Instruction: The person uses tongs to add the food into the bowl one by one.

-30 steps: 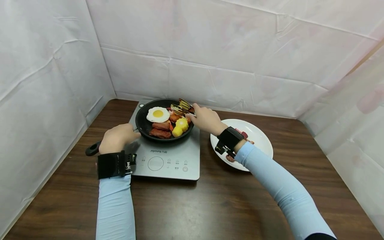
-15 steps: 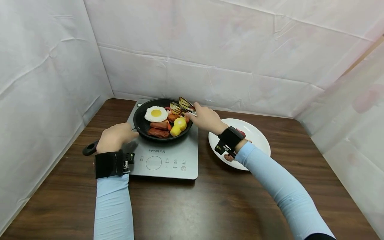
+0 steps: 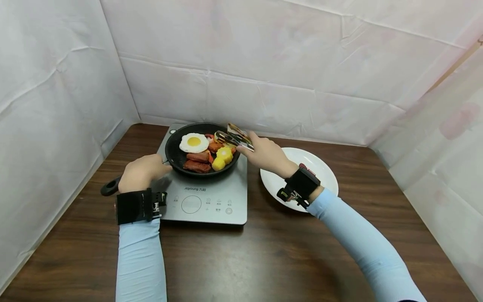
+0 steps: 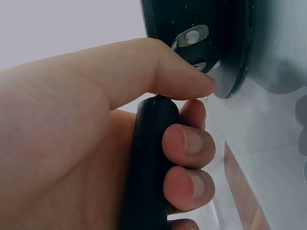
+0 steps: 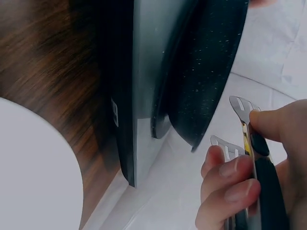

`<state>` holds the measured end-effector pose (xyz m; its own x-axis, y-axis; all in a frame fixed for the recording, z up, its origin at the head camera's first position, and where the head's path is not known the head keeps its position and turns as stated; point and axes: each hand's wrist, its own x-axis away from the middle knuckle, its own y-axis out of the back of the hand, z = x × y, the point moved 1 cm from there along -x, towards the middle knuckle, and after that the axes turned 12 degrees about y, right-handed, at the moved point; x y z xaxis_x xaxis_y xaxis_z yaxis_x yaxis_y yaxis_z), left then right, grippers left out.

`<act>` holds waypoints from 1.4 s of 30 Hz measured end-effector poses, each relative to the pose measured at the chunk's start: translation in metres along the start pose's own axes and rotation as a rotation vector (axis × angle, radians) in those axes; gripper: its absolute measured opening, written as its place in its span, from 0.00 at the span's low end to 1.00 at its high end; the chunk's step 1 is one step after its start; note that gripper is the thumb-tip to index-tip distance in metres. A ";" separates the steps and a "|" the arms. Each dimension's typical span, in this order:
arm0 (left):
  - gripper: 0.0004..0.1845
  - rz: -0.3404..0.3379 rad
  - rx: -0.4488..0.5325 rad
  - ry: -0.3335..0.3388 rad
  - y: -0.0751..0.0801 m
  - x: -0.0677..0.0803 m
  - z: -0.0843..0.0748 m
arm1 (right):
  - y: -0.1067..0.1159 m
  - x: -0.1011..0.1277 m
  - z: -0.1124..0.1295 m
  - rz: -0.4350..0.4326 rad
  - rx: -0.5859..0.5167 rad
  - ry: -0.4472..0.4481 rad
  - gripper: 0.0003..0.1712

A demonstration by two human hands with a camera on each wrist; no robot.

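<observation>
While the left hand (image 3: pixel 141 173) curls round the black handle (image 4: pixel 146 163) of the frying pan (image 3: pixel 201 149), the right hand (image 3: pixel 268 154) pinches a pair of tongs (image 3: pixel 235 137) over the pan's edge at 3 o'clock. That pan sits on the cooker (image 3: pixel 205 197), holding a fried egg (image 3: pixel 194 142), sausages (image 3: pixel 198 162) and corn pieces (image 3: pixel 222 157). At 3 o'clock from the cooker lies a white plate (image 3: pixel 320 170).

I sit at a dark wood-grain tabletop (image 3: pixel 264 256), boxed in on three sides by creased white sheeting (image 3: pixel 241 63). The light is soft and even, and the sheeting meets the tabletop's edges all round.
</observation>
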<state>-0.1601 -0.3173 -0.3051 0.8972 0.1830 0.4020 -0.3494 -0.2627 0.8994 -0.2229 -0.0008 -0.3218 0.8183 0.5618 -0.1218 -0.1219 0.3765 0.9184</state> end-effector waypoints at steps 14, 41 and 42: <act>0.22 0.005 -0.009 0.011 0.005 0.002 0.013 | 0.007 0.057 0.004 0.012 -0.044 0.073 0.31; 0.21 0.007 -0.001 0.025 0.001 -0.001 0.017 | 0.030 0.128 -0.105 0.000 0.102 -0.214 0.43; 0.21 0.007 -0.002 0.024 0.000 -0.001 0.017 | 0.029 0.130 -0.109 0.009 0.103 -0.227 0.44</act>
<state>-0.1568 -0.3335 -0.3082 0.8879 0.2035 0.4126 -0.3566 -0.2621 0.8967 -0.1811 0.1637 -0.3525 0.9242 0.3801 -0.0362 -0.0813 0.2886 0.9540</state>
